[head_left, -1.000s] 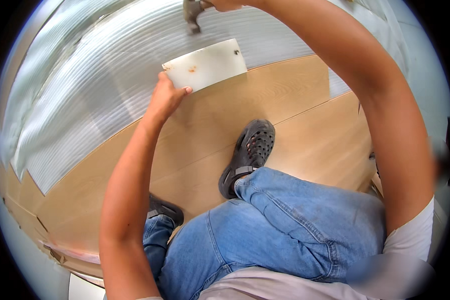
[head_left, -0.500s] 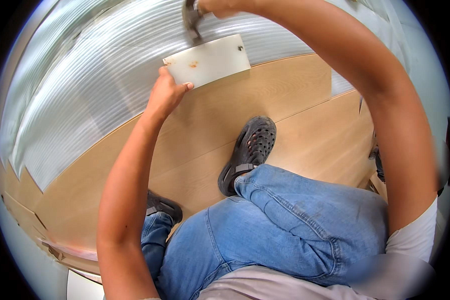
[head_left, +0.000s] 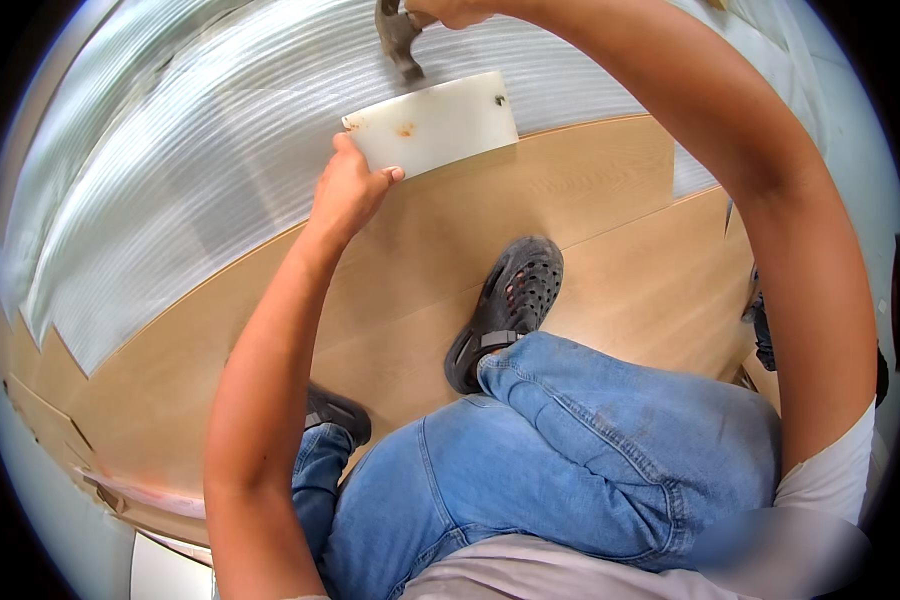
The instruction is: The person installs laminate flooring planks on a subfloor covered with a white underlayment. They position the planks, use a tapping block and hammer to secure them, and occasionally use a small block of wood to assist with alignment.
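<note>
Hammer (head_left: 398,40) cropped, right hand (head_left: 450,10) cut off

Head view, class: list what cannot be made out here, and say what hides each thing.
- Hammer: only the head shows; the handle is cut off by the top edge.
- Right hand: mostly cut off by the top edge, so its grip is unclear.
- Left shoe: largely hidden behind the left forearm and jeans.
- Lower right corner: blurred.

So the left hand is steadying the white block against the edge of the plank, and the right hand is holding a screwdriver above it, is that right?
Not quite. In the head view the right hand holds a hammer, not a screwdriver, just above the white block. The rest stands: the left hand steadies the block at the plank edge.
</note>
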Demonstrator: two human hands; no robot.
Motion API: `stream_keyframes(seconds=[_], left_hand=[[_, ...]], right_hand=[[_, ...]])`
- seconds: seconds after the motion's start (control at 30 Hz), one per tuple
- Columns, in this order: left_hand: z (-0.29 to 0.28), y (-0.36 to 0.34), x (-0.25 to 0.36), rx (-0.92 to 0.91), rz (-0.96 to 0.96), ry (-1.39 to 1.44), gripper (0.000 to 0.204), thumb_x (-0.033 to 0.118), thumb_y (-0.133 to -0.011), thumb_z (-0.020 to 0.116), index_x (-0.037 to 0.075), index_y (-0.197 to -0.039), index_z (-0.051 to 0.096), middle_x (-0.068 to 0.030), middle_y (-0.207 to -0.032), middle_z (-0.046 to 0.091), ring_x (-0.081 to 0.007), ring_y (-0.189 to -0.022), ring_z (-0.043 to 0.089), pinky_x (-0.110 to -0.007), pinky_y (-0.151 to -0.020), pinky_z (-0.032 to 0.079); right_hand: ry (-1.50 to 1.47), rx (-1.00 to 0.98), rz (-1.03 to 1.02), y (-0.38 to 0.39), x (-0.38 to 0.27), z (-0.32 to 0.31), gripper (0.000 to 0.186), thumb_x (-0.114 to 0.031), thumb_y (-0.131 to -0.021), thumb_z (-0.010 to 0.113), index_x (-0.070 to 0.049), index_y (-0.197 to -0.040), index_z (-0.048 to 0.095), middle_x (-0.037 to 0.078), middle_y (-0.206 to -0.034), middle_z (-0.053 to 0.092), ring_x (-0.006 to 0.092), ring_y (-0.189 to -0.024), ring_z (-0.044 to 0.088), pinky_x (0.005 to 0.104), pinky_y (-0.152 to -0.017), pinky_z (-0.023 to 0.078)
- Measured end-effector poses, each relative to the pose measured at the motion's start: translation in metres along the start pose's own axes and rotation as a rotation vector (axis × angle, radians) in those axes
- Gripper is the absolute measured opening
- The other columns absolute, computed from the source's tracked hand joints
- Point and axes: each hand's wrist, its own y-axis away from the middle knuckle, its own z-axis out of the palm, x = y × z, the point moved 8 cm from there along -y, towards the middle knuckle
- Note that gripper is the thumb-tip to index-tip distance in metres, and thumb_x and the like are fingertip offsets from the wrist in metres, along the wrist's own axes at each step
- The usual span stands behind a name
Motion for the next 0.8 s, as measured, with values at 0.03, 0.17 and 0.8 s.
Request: stream_keyframes(seconds=[0.03, 0.17, 0.8], left_hand=[[0.0, -0.002, -0.002, -0.008, 0.003, 0.029, 0.06, 0.024, -0.09, 0.079, -0.014, -0.12, 0.043, -0.0361, -0.113, 0.067, -0.0464, -0.112, 0.066, -0.048, -0.096, 0.051], [0.0, -0.001, -0.004, -0.011, 0.037, 0.093, 0.06, 0.024, -0.09, 0.078, -0.014, -0.121, 0.043, -0.0363, -0.114, 0.067, -0.0473, -0.113, 0.065, -0.049, -0.097, 0.05], [-0.001, -0.007, 0.0, 0.01, 0.043, 0.078, 0.054, 0.022, -0.09, 0.077, -0.01, -0.117, 0.043, -0.0368, -0.114, 0.065, -0.0476, -0.11, 0.065, -0.049, -0.097, 0.049]], right_hand=[[-0.016, 0.008, 0.019, -0.002, 0.005, -0.002, 0.026, -0.005, -0.083, 0.06, -0.012, -0.102, 0.076, 0.016, -0.092, 0.074, 0.036, -0.087, 0.071, 0.0466, -0.073, 0.056], [-0.113, 0.1, 0.142, 0.009, 0.012, -0.006, 0.025, -0.006, -0.083, 0.06, -0.011, -0.102, 0.076, 0.016, -0.091, 0.074, 0.036, -0.087, 0.072, 0.0469, -0.074, 0.056], [-0.022, 0.137, -0.027, 0.023, 0.023, 0.004, 0.021, -0.007, -0.084, 0.064, -0.01, -0.099, 0.079, 0.015, -0.101, 0.076, 0.032, -0.097, 0.072, 0.0431, -0.079, 0.059]])
